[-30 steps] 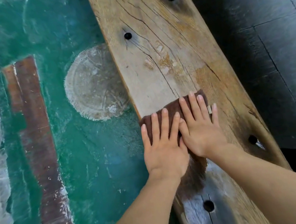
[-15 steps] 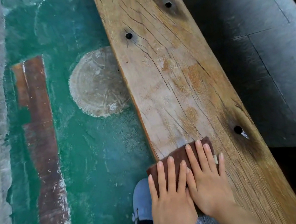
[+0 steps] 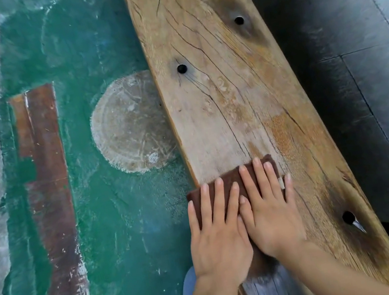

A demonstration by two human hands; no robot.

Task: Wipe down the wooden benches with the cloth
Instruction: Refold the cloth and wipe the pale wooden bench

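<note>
A long, cracked wooden bench plank runs from the top middle down to the bottom right. A folded brown cloth lies flat across its near left part, overhanging the left edge slightly. My left hand and my right hand rest side by side on the cloth, palms down, fingers spread and pointing away from me, pressing it onto the wood. Most of the cloth is hidden under them. Just behind my wrists the plank looks dark and wet.
Several dark round holes dot the plank; a metal point sticks out beside the one at right. Left of the bench is green painted floor with a pale round patch and a brown strip. Dark grey slabs lie to the right.
Both hands first drew the cloth back toward me past the right-hand hole, then pushed it forward along the plank again. They stayed flat on the cloth throughout.
</note>
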